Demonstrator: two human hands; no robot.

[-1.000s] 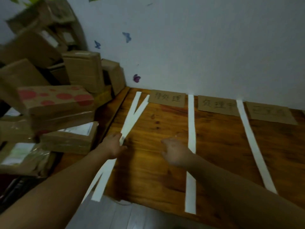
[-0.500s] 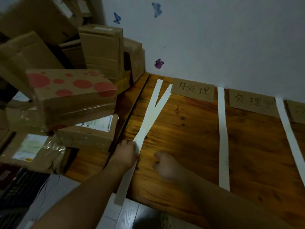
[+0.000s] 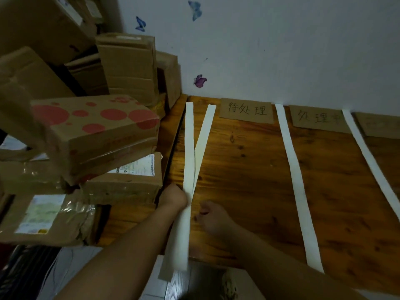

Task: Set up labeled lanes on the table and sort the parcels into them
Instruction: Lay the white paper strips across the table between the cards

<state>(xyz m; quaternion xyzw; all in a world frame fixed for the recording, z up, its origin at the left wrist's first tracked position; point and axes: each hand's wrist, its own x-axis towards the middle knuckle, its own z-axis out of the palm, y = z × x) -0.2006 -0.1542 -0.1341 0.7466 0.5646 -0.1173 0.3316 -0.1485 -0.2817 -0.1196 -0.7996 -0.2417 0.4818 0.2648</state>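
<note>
Wooden table [image 3: 249, 180]: two white paper strips [image 3: 189, 137] in narrow V.

Both bare forearms reached forward from the lower edge. The left hand [image 3: 174, 198] was closed, its fingers curled around the paper strips [image 3: 189, 169] at its right side. The right hand [image 3: 213, 216] lay just beside it, fingers curled under, holding nothing.

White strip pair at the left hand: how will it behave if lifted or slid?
Probably floppy: the thin paper strips gripped by the left hand curve and trail past the table edge. Likely very light, so apt to shift; the neighbouring strip lies wavy.
</note>
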